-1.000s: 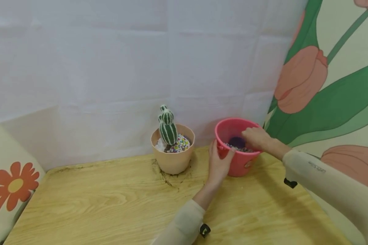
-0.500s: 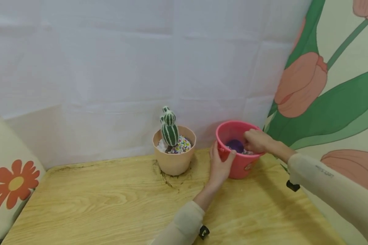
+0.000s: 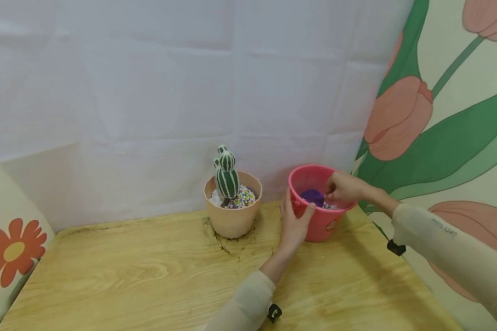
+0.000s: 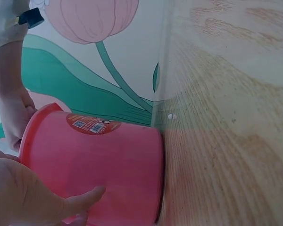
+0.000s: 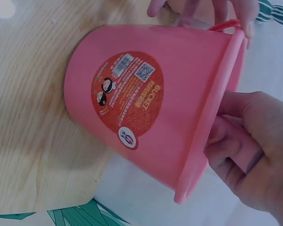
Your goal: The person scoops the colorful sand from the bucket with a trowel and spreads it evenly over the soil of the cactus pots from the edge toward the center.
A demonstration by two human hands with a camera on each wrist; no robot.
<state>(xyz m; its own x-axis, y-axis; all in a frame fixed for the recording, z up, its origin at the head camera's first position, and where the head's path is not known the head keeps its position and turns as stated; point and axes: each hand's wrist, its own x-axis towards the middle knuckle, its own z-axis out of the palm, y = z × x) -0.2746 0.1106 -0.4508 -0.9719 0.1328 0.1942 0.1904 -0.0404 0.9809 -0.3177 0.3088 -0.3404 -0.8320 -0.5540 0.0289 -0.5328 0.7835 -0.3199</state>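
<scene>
A pink bucket [image 3: 320, 225] stands on the wooden table, a round red label [image 5: 127, 94] on its wall. My left hand [image 3: 295, 225] grips its near left side, thumb at the rim and fingers along the outer wall. Inside the bucket is a purple scoop [image 3: 313, 196] over small multicoloured granules [image 3: 330, 206]. My right hand [image 3: 345, 186] reaches over the right rim, fingers curled round the scoop's pinkish handle [image 5: 243, 143], which shows in the right wrist view. The scoop's lower edge is hidden behind the bucket's near rim.
Left of the bucket stands a peach pot [image 3: 234, 223] with a striped cactus [image 3: 227, 181], coloured pebbles [image 3: 244, 196] and some white material. Dark crumbs lie around it on the table [image 3: 128, 276]. White cloth [image 3: 149, 92] hangs behind; a flower-painted wall [image 3: 439, 151] borders the right.
The purple scoop has moved left and slightly down inside the bucket, and my right hand has turned with it. My left hand keeps its grip on the bucket.
</scene>
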